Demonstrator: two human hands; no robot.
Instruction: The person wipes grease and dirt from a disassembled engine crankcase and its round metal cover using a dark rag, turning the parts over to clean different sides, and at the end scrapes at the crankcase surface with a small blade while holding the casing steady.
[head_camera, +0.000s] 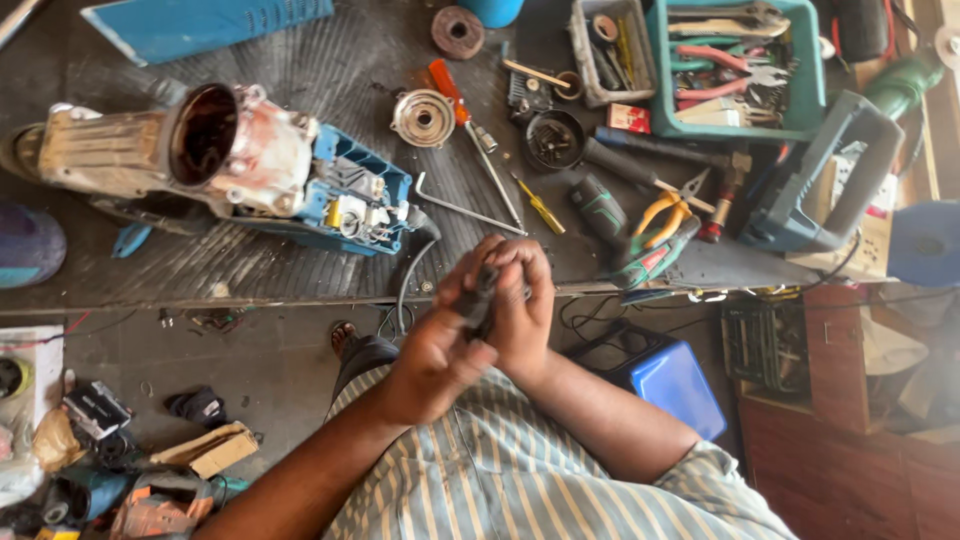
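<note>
Both hands wrap 1 small dark part (478, 298): left hand (440, 350) and right hand (520, 300) have fingers closed on it. Looks stiff, light, greasy; grip the ends.

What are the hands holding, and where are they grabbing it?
Both hands, left and right, clasp a small dark part around its middle; what it is cannot be told.

Single head-worn view, looking steeply down from above the counter (330, 60). The counter fills the upper frame, the floor (270, 370) lies below its near edge, and the wearer's striped shirt (500, 480) sits nearest the lens.
</note>
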